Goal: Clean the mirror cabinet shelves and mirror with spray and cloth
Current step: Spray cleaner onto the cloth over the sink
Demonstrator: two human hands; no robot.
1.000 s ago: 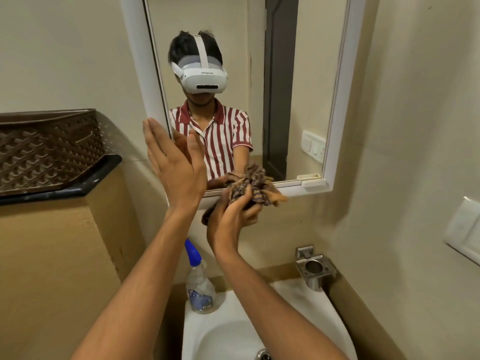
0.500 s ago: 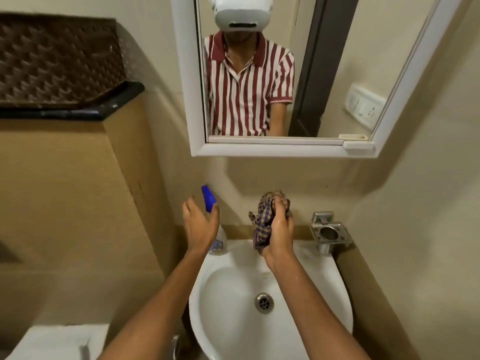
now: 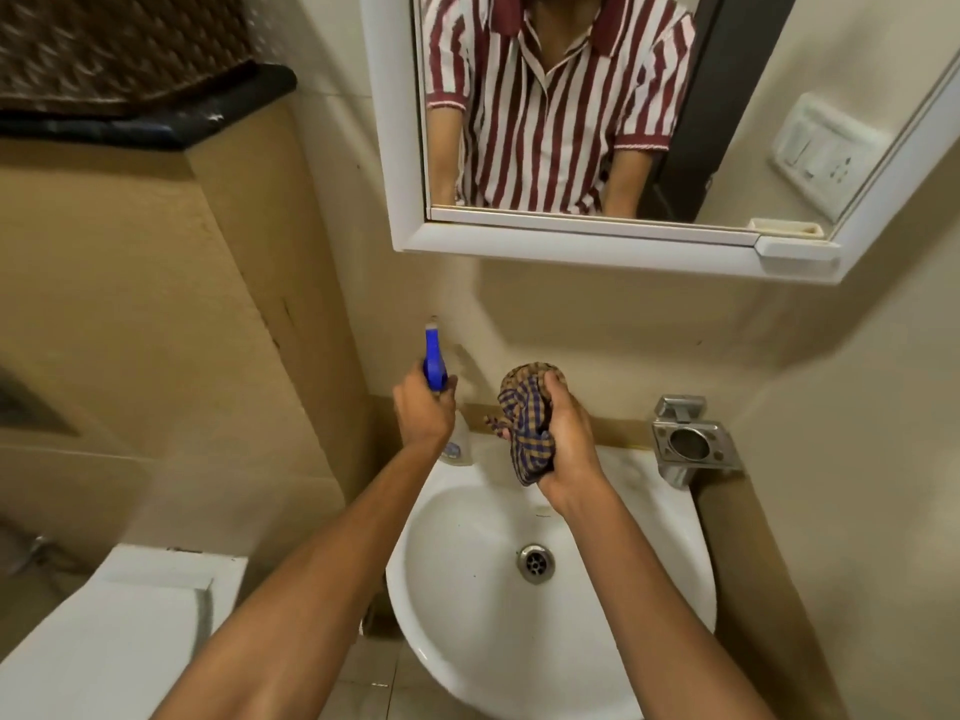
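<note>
The white-framed mirror cabinet (image 3: 597,246) hangs on the wall above the sink, its door closed; a striped shirt shows in the glass. A clear spray bottle (image 3: 457,444) with a blue nozzle stands on the sink's back left rim. My left hand (image 3: 423,410) is wrapped around its neck, just below the nozzle. To its right, my right hand (image 3: 563,439) grips a bunched brown-and-blue checked cloth (image 3: 524,413) over the back of the sink.
A white sink (image 3: 467,615) with a metal drain lies below my arms. A steel holder (image 3: 693,441) is fixed to the wall at the right. A dark ledge with a brown basket (image 3: 104,44) is upper left, a white toilet tank (image 3: 119,631) lower left.
Both hands came down from the mirror to the sink. My left hand, open before, has closed around the spray bottle's neck. The view has tilted downward.
</note>
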